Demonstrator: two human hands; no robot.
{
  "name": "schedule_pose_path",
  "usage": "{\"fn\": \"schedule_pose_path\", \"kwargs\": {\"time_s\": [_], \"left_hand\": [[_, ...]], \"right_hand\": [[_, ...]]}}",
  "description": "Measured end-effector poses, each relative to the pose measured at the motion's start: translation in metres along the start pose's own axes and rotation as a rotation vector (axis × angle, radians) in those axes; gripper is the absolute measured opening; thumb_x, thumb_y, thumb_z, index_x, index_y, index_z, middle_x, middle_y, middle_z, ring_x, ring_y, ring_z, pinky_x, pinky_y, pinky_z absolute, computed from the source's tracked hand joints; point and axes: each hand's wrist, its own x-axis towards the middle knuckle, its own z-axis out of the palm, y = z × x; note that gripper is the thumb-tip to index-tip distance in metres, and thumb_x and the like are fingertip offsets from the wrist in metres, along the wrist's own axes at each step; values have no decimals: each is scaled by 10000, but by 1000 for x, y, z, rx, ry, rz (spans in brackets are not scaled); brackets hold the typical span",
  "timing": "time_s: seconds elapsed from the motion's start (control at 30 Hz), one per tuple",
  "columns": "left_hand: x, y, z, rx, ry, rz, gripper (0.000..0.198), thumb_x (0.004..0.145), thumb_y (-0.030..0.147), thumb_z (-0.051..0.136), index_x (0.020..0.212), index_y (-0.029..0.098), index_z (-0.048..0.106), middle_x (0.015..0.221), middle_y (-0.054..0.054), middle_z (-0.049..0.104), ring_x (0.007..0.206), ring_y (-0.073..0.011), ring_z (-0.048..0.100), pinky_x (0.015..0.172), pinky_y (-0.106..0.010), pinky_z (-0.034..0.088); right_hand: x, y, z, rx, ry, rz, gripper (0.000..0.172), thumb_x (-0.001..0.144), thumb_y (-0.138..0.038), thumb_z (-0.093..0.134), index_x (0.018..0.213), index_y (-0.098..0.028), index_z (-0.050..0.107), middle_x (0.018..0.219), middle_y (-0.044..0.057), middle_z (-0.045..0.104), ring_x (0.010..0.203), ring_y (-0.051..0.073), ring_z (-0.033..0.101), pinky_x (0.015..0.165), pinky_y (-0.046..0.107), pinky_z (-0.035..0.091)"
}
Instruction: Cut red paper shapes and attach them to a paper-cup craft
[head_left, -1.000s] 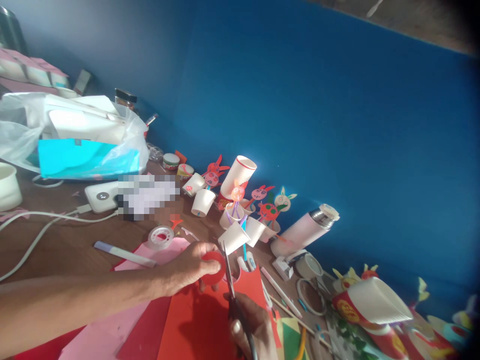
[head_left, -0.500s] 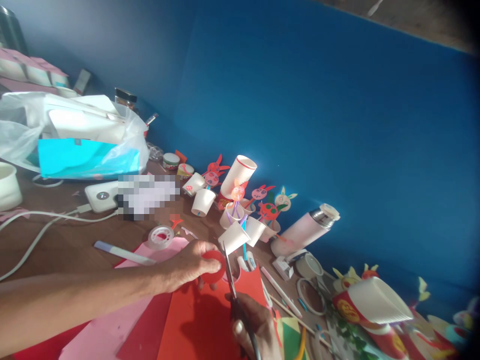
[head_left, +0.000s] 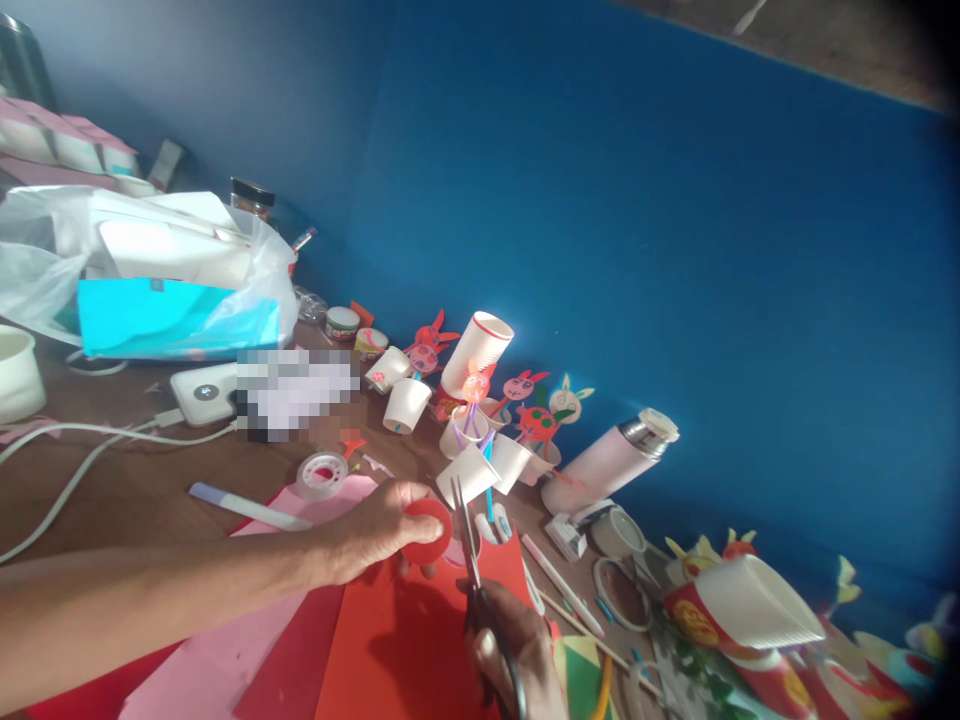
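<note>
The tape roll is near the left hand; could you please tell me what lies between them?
In the head view, part of the pink paper lies between the tape roll and the left hand.

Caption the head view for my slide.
Left hand holds a round red paper piece beside dark-handled metal scissors in the right hand.

Left fingers [head_left: 412, 492] partly behind red disc [head_left: 426, 553]

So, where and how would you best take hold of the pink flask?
Probably around the cylindrical body of the pink flask, below its metal neck, coming from the picture's right: paper cups crowd the left side of its base.
</note>
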Motion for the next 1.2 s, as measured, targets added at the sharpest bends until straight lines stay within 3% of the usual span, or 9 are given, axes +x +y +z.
{"fn": "schedule_pose_path", "kwargs": {"time_s": [0.3, 0.53, 0.87, 1.07, 1.2], "left_hand": [[1, 2, 1, -21, 49, 47, 128, 735, 245, 529, 788, 128, 539, 536, -11, 620, 506, -153, 596, 370, -190, 364], [-1, 4, 1, 80, 138, 29, 204, 756, 318, 505, 839, 139, 556, 635, -48, 664, 541, -174, 622, 398, -207, 391], [-3, 13, 3, -8, 196, 56, 185, 742, 306, 543, 822, 139, 543, 669, -56, 669, 682, -211, 649, 451, -226, 414], [3, 3, 0, -28, 325, 85, 181, 703, 312, 591, 777, 148, 588, 677, -2, 618, 635, -136, 566, 516, -217, 402], [8, 2, -5, -34, 379, 87, 218, 697, 348, 600, 800, 156, 613, 655, 15, 607, 587, -107, 516, 526, -203, 333]], "right_hand": [[2, -1, -5, 55, -50, -110, 464, 745, -575, 536, 1079, -252, 533, 539, -53, 474, 446, 79, 344, 428, 177, 300], [1, -6, -3, 7, -41, -51, 499, 741, -592, 516, 1098, -243, 517, 533, -46, 461, 433, 95, 351, 425, 201, 308], [3, -5, -1, -60, -29, -52, 461, 740, -589, 500, 1057, -258, 544, 514, -49, 454, 418, 98, 353, 410, 197, 329], [2, -2, -4, -29, 4, -7, 515, 728, -577, 541, 1097, -219, 523, 533, -45, 455, 443, 97, 361, 429, 200, 330], [1, -4, -15, -100, 104, 11, 519, 704, -549, 597, 1080, -196, 546, 610, -21, 484, 522, 113, 408, 501, 229, 363]]}}
